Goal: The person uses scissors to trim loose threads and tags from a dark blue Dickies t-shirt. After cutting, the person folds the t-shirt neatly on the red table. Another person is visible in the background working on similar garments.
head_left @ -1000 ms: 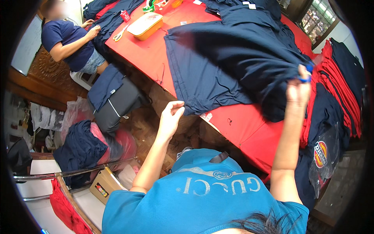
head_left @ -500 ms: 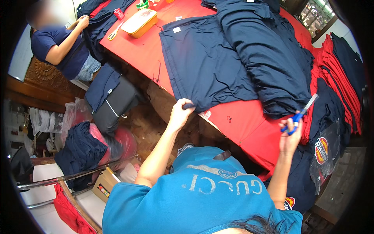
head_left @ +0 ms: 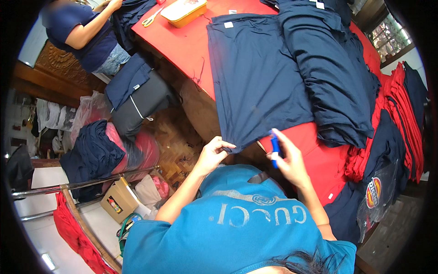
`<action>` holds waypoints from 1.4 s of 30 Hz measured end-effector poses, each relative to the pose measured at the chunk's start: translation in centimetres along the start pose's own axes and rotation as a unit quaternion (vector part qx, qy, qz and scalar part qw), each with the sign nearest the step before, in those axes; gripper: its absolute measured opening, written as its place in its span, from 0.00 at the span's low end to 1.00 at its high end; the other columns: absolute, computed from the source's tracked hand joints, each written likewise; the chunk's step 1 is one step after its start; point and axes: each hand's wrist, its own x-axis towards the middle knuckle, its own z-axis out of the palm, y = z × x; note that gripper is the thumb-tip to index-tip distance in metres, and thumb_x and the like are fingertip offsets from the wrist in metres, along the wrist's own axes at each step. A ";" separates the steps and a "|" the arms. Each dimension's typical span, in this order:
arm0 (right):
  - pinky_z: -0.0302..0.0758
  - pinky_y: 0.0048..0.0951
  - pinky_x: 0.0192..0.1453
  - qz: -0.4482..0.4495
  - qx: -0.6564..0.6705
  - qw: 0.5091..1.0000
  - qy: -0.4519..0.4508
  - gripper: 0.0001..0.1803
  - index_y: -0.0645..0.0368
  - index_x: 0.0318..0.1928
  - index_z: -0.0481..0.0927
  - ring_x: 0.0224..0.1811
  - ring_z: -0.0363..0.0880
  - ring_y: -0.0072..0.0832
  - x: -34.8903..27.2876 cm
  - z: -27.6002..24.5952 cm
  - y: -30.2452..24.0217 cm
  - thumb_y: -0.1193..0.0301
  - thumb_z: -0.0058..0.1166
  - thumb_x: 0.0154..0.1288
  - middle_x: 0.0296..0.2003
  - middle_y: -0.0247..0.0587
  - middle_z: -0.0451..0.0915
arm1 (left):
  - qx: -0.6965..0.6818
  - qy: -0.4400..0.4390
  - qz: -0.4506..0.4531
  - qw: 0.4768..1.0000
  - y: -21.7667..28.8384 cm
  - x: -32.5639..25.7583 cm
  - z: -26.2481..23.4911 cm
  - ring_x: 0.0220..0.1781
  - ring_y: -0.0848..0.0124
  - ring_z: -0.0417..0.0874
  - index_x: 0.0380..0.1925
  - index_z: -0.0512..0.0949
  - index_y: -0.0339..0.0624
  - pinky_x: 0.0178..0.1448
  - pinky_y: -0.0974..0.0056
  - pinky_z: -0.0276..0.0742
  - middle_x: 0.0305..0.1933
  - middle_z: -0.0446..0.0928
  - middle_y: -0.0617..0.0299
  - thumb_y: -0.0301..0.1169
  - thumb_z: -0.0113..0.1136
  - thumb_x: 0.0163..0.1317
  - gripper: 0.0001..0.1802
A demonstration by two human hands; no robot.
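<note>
My left hand (head_left: 213,153) is closed on the near corner of a dark navy garment (head_left: 260,77), pulled over the table's near edge toward my body. The garment lies spread flat, with a small white tag at its far left corner. In my right hand (head_left: 291,162) is a pair of blue-handled scissors (head_left: 275,148), held upright a short way right of the pinched corner. Their blades cannot be made out from this angle, and they appear apart from the cloth.
A thick pile of navy garments (head_left: 328,77) lies on the red-covered table (head_left: 182,50). Yellow scissors (head_left: 152,17) and a yellow container (head_left: 185,13) sit at the far left. Red and navy stacks (head_left: 404,118) stand right. Beyond a black padded seat (head_left: 141,109), another person (head_left: 80,34) handles dark cloth.
My right hand has brought the scissors leftward from the table's right side to near the left hand. The left hand, still holding the garment's corner, has drawn it closer to my body.
</note>
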 end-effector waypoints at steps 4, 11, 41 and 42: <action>0.73 0.43 0.49 -0.196 -0.186 0.958 -0.096 0.38 0.59 0.66 0.67 0.42 0.74 0.45 3.2 3.4 -3.2 0.76 0.59 0.51 0.39 0.50 0.74 | 0.066 -0.052 -0.021 0.996 3.6 -0.4 -0.6 0.46 0.73 0.77 0.42 0.81 0.36 0.52 0.66 0.74 0.43 0.76 0.62 0.20 0.58 0.57 0.12; 0.77 0.38 0.50 -0.280 -0.104 0.954 -0.040 0.28 0.54 0.64 0.70 0.45 0.79 0.42 10.5 4.5 -3.6 0.74 0.53 0.61 0.45 0.50 0.78 | -0.098 0.087 0.064 0.989 5.7 0.3 0.8 0.50 0.70 0.81 0.62 0.65 0.37 0.57 0.66 0.74 0.49 0.79 0.57 0.23 0.56 0.66 0.24; 0.81 0.29 0.46 0.060 0.194 0.951 0.234 0.34 0.61 0.71 0.57 0.43 0.82 0.30 0.2 -4.3 1.9 0.76 0.53 0.67 0.45 0.44 0.76 | -0.181 -0.063 -0.219 0.957 3.0 4.7 2.0 0.19 0.78 0.72 0.45 0.73 0.40 0.22 0.74 0.67 0.24 0.75 0.62 0.31 0.55 0.69 0.09; 0.80 0.29 0.46 0.057 0.197 0.954 0.219 0.34 0.60 0.71 0.57 0.43 0.82 0.30 0.4 -3.7 2.0 0.76 0.52 0.67 0.44 0.44 0.76 | -0.191 -0.042 -0.247 0.949 2.2 3.8 2.4 0.17 0.79 0.71 0.42 0.75 0.41 0.21 0.74 0.66 0.21 0.75 0.64 0.33 0.56 0.69 0.08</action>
